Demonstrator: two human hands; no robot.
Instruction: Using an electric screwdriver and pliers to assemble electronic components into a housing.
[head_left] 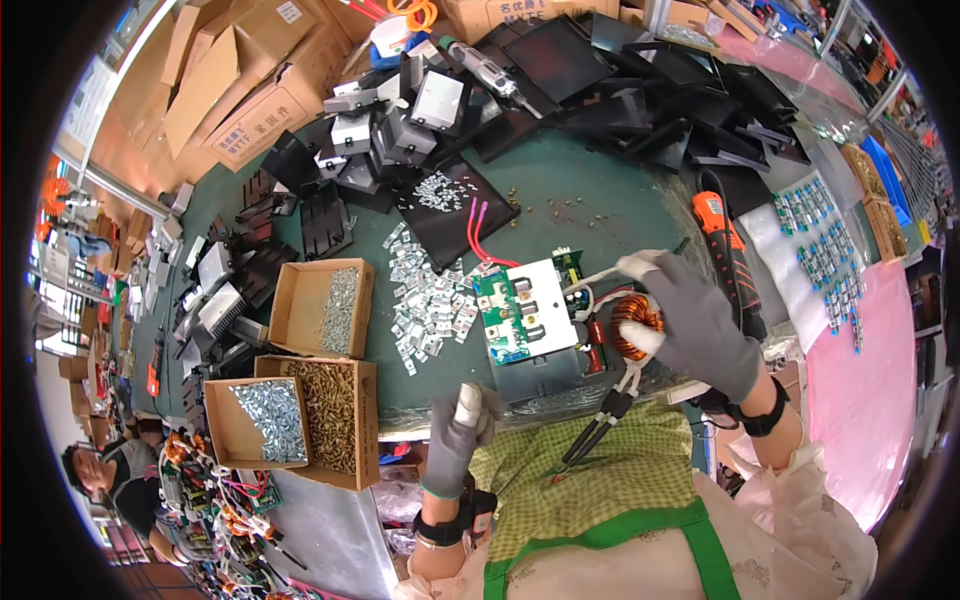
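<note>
My right hand (700, 325), in a grey glove with pale fingertips, is closed around a copper-wound ring coil (634, 312). Its thumb lies over the coil and a fingertip reaches toward a pale cable. Two black-sleeved leads (597, 428) hang from the coil over the table's front edge. Left of it, a green circuit board (508, 347) with a white plate (548, 300) rests on a dark housing (545, 378); two pink-red wires (474, 232) rise from it. My left hand (462, 430), gloved too, is curled with the thumb up near the table edge; its inside is hidden.
Boxes of silver screws (282, 310) and brass-coloured screws (342, 465) stand at left. Small metal clips (425, 310) lie spread mid-table. Black panels (560, 60) pile up behind, with a power screwdriver (488, 72). An orange-black tool (722, 245) lies right. A person (125, 480) sits far left.
</note>
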